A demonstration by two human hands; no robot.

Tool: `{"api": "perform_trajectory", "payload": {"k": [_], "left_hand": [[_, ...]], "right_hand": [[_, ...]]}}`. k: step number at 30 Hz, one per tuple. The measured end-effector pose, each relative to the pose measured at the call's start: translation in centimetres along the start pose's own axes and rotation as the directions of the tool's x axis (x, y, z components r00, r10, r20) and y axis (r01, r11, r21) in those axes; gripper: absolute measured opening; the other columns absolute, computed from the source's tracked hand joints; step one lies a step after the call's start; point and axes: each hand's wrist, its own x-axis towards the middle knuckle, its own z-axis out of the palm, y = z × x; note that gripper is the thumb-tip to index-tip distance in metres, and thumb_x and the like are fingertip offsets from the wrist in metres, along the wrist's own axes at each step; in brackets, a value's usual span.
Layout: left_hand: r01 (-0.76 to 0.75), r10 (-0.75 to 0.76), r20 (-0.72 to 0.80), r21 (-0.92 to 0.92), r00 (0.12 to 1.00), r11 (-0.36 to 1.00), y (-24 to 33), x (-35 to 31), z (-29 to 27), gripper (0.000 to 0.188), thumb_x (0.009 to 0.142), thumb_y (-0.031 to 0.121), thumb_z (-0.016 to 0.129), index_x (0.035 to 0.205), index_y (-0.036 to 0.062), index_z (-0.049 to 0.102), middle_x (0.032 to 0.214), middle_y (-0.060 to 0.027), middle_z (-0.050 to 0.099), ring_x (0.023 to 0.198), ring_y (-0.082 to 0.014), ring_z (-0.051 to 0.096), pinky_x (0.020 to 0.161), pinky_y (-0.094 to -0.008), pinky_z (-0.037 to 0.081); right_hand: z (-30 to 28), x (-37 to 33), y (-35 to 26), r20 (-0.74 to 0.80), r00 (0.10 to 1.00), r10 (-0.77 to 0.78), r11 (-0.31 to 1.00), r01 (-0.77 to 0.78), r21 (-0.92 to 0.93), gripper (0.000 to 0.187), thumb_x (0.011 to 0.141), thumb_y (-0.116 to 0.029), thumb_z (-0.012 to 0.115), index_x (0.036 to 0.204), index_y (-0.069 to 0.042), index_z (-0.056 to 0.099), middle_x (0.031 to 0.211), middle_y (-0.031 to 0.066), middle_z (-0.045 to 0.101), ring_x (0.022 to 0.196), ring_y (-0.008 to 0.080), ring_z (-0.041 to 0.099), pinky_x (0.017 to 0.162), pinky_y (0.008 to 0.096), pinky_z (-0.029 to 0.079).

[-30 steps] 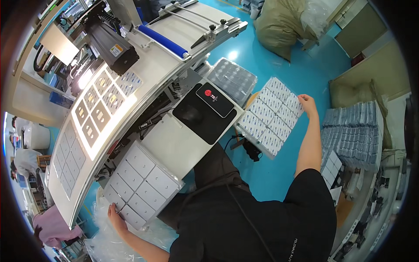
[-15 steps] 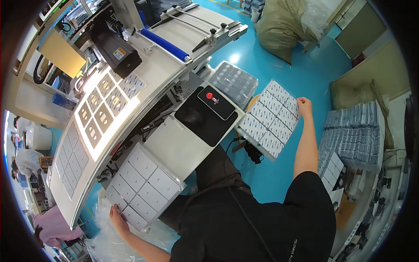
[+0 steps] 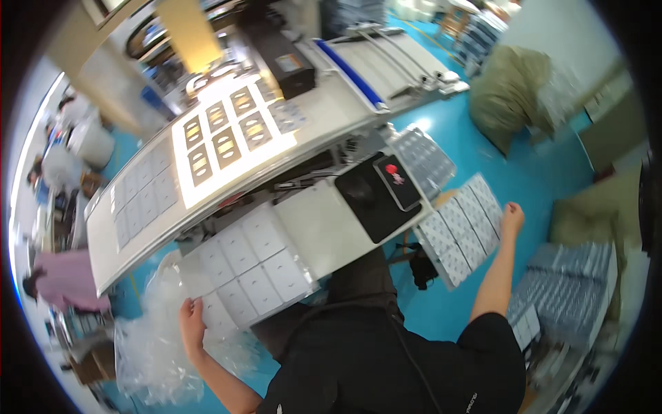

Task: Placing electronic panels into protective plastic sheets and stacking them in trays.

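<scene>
At the lower left, a clear tray of white square pieces (image 3: 256, 284) with small dark marks lies at the table's near edge. My left hand (image 3: 193, 326) is at its left edge, fingers curled in and touching the rim. Off the right end of the table is a flat pack of blocks (image 3: 460, 231) with a blue-and-white pattern, set in rows. My right hand (image 3: 512, 219) is beside the pack's right edge, its fingers closed. Whether they pinch the edge or a thin film is too blurred to see.
A conveyor (image 3: 148, 238) carries brightly lit dark cards (image 3: 224, 145) under a black machine. A phone (image 3: 398, 183) lies by a black mat (image 3: 358, 200). Clear plastic bags (image 3: 162, 345) heap at lower left. Stacked trays (image 3: 565, 290) and a large sack (image 3: 510, 103) stand to the right.
The whole view has turned and shifted, so the conveyor and table appear farther right. Both hands stay at the edges of the same tray and pack.
</scene>
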Motion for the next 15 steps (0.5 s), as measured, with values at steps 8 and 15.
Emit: {"api": "perform_trajectory", "payload": {"k": [8, 15], "left_hand": [[0.120, -0.071, 0.191, -0.257, 0.979, 0.959, -2.0, -7.4, -0.1, 0.025, 0.108, 0.021, 0.068, 0.118, -0.0026, 0.071, 0.095, -0.0114, 0.076, 0.076, -0.0227, 0.078, 0.055, -0.0331, 0.059], [-0.031, 0.056, 0.049, -0.401, 0.997, 0.915, -1.2, -9.1, 1.3, 0.025, 0.109, 0.016, 0.065, 0.109, -0.0069, 0.075, 0.097, -0.0128, 0.079, 0.081, -0.0213, 0.080, 0.062, -0.0333, 0.062]], "right_hand": [[-1.9, -7.8, -20.5, 0.317, 0.912, -0.260, 0.845, 0.056, 0.532, 0.022, 0.110, -0.017, 0.067, 0.114, 0.002, 0.077, 0.096, 0.0069, 0.076, 0.088, 0.0136, 0.068, 0.079, 0.0311, 0.055], [-5.4, -19.5, -41.3, 0.413, 0.550, -0.726, 0.629, 0.289, 0.722, 0.013, 0.103, -0.011, 0.074, 0.109, 0.000, 0.078, 0.093, 0.0105, 0.075, 0.083, 0.0166, 0.071, 0.071, 0.0303, 0.052]]}}
